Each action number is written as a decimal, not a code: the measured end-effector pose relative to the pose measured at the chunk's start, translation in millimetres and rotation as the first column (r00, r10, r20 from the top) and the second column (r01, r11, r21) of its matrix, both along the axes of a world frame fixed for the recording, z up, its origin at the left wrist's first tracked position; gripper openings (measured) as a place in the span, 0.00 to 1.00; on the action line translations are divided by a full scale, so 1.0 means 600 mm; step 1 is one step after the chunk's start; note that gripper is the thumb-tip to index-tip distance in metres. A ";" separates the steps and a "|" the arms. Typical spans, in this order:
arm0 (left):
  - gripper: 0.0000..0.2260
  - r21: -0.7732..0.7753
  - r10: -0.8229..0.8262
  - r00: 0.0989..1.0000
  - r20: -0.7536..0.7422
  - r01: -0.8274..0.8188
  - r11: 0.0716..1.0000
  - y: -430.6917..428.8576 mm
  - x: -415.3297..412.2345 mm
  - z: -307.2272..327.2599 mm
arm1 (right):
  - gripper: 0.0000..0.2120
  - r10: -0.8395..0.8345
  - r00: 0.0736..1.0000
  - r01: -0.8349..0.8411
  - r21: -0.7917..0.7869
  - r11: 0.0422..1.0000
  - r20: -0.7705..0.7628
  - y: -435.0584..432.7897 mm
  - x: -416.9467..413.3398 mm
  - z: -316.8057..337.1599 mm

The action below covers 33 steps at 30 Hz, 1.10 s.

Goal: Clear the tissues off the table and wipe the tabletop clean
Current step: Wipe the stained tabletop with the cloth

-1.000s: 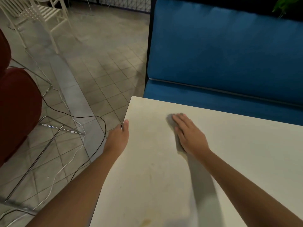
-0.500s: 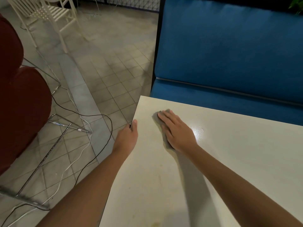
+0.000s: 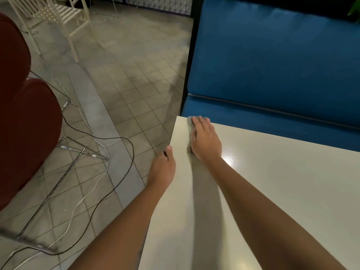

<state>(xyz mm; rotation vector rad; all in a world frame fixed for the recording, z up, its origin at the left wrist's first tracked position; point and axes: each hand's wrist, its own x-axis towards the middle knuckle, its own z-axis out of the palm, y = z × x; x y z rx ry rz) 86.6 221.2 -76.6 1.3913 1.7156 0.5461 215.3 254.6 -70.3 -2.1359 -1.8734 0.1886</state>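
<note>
A white table fills the lower right. My right hand lies flat with straight fingers on a grey cloth at the table's far left corner; only the cloth's left edge and tip show past my fingers. My left hand grips the table's left edge, thumb on top and fingers curled underneath. No tissues are in sight on the tabletop.
A blue cushioned bench stands right behind the table. A dark red chair with a metal frame is on the left, and black and white cables trail over the tiled floor. A white chair stands at the far left.
My right hand has slid the cloth leftward and away, from the inner tabletop to the far left corner. My left hand keeps its hold on the table edge.
</note>
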 end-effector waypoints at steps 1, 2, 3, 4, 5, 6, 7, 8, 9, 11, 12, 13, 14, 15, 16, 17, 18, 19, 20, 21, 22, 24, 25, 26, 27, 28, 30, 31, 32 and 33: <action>0.26 0.001 0.002 1.000 0.002 -0.002 1.000 -0.001 0.000 0.002 | 0.21 0.031 0.999 -0.031 0.000 1.000 0.012 0.009 -0.015 0.001; 0.26 -0.007 0.007 1.000 0.004 -0.007 1.000 0.000 0.000 0.004 | 0.21 0.063 0.998 -0.063 -0.005 0.998 0.016 0.017 -0.025 0.001; 0.26 -0.015 0.014 1.000 0.008 -0.013 1.000 -0.001 0.000 0.007 | 0.21 0.094 0.996 -0.094 -0.014 0.995 0.006 0.022 -0.029 0.000; 0.26 -0.027 0.016 1.000 0.017 -0.016 1.000 -0.001 -0.001 0.008 | 0.21 0.121 0.993 -0.121 -0.025 0.992 -0.014 0.024 -0.027 0.000; 0.26 -0.040 0.018 0.999 0.036 -0.016 0.999 -0.001 -0.002 0.011 | 0.21 0.151 0.988 -0.152 -0.031 0.988 -0.038 0.022 -0.022 -0.001; 0.26 -0.055 0.023 0.998 0.062 -0.019 0.998 -0.002 -0.002 0.013 | 0.21 0.189 0.980 -0.190 -0.029 0.981 -0.057 0.016 -0.013 -0.001; 0.26 -0.069 0.030 0.996 0.088 -0.024 0.997 -0.004 -0.003 0.016 | 0.21 0.225 0.972 -0.227 -0.022 0.974 -0.069 0.006 -0.004 -0.001; 0.25 -0.087 0.037 0.994 0.107 -0.028 0.996 -0.007 -0.005 0.019 | 0.20 0.251 0.965 -0.253 -0.017 0.967 -0.073 -0.004 0.004 -0.003; 0.25 -0.110 0.044 0.991 0.126 -0.030 0.994 -0.012 -0.008 0.020 | 0.20 0.265 0.961 -0.267 -0.012 0.964 -0.076 -0.016 0.010 -0.003; 0.25 -0.149 0.056 0.986 0.155 -0.033 0.988 -0.021 -0.017 0.018 | 0.20 0.265 0.960 -0.267 -0.011 0.964 -0.090 -0.030 0.015 -0.001; 0.26 -0.169 0.061 0.985 0.164 -0.033 0.985 -0.027 -0.021 0.015 | 0.20 0.253 0.963 -0.256 -0.013 0.967 -0.095 -0.031 0.015 0.000; 0.26 -0.189 0.069 0.982 0.175 -0.035 0.981 -0.034 -0.024 0.013 | 0.20 0.237 0.967 -0.239 -0.012 0.971 -0.093 -0.027 0.013 0.001; 0.26 -0.207 0.082 0.979 0.187 -0.042 0.978 -0.039 -0.027 0.011 | 0.20 0.217 0.972 -0.219 -0.014 0.976 -0.085 -0.019 0.010 0.002; 0.26 -0.214 0.095 0.976 0.193 -0.053 0.975 -0.043 -0.029 0.011 | 0.20 0.192 0.978 -0.194 -0.024 0.981 -0.076 -0.010 0.005 0.002; 0.26 -0.206 0.103 0.975 0.195 -0.062 0.976 -0.044 -0.029 0.012 | 0.20 0.166 0.984 -0.169 -0.031 0.985 -0.065 0.000 0.000 0.001; 0.26 -0.190 0.104 0.976 0.193 -0.067 0.979 -0.044 -0.029 0.013 | 0.20 0.143 0.988 -0.145 -0.035 0.989 -0.059 0.010 -0.006 0.000; 0.25 -0.170 0.099 0.976 0.196 -0.066 0.983 -0.043 -0.029 0.013 | 0.20 0.127 0.990 -0.130 -0.041 0.991 -0.056 0.020 -0.013 -0.001; 0.25 -0.151 0.092 0.975 0.200 -0.062 0.987 -0.041 -0.028 0.014 | 0.21 0.119 0.991 -0.122 -0.048 0.991 -0.057 0.029 -0.019 -0.002; 0.24 -0.140 0.085 0.976 0.202 -0.057 0.989 -0.040 -0.028 0.012 | 0.21 0.114 0.991 -0.118 -0.055 0.992 -0.064 0.035 -0.024 -0.003; 0.23 -0.137 0.076 0.977 0.199 -0.049 0.989 -0.039 -0.028 0.012 | 0.21 0.108 0.991 -0.112 -0.051 0.992 -0.074 0.038 -0.027 -0.002; 0.23 -0.137 0.072 0.979 0.192 -0.046 0.989 -0.040 -0.028 0.011 | 0.21 0.105 0.991 -0.108 -0.036 0.993 -0.085 0.035 -0.029 -0.002; 0.24 -0.135 0.070 0.979 0.190 -0.044 0.990 -0.041 -0.028 0.013 | 0.20 0.148 0.984 -0.148 0.008 0.989 -0.098 0.017 -0.029 -0.004; 0.25 -0.138 0.068 0.978 0.196 -0.041 0.990 -0.041 -0.028 0.014 | 0.20 0.192 0.976 -0.191 0.019 0.981 -0.102 0.005 -0.027 -0.006; 0.24 -0.143 0.065 0.977 0.204 -0.036 0.989 -0.042 -0.027 0.015 | 0.19 0.233 0.967 -0.232 0.021 0.972 -0.102 -0.008 -0.024 -0.009; 0.23 -0.145 0.060 0.976 0.210 -0.029 0.989 -0.042 -0.028 0.014 | 0.19 0.266 0.959 -0.266 0.019 0.964 -0.096 -0.019 -0.021 -0.012; 0.21 -0.148 0.055 0.976 0.212 -0.024 0.989 -0.043 -0.027 0.014 | 0.19 0.288 0.954 -0.288 0.018 0.958 -0.088 -0.026 -0.017 -0.014; 0.19 -0.150 0.055 0.977 0.206 -0.024 0.988 -0.042 -0.026 0.015 | 0.19 0.305 0.949 -0.304 0.025 0.952 -0.079 -0.026 -0.012 -0.015; 0.19 -0.148 0.059 0.977 0.205 -0.028 0.989 -0.041 -0.025 0.016 | 0.19 0.303 0.949 -0.302 0.025 0.953 -0.081 -0.020 -0.012 -0.014; 0.20 -0.148 0.065 0.977 0.205 -0.035 0.988 -0.040 -0.026 0.015 | 0.19 0.294 0.952 -0.293 0.021 0.956 -0.084 -0.012 -0.014 -0.013; 0.20 -0.150 0.069 0.976 0.206 -0.038 0.988 -0.040 -0.026 0.014 | 0.20 0.277 0.957 -0.277 0.016 0.961 -0.081 -0.001 -0.016 -0.012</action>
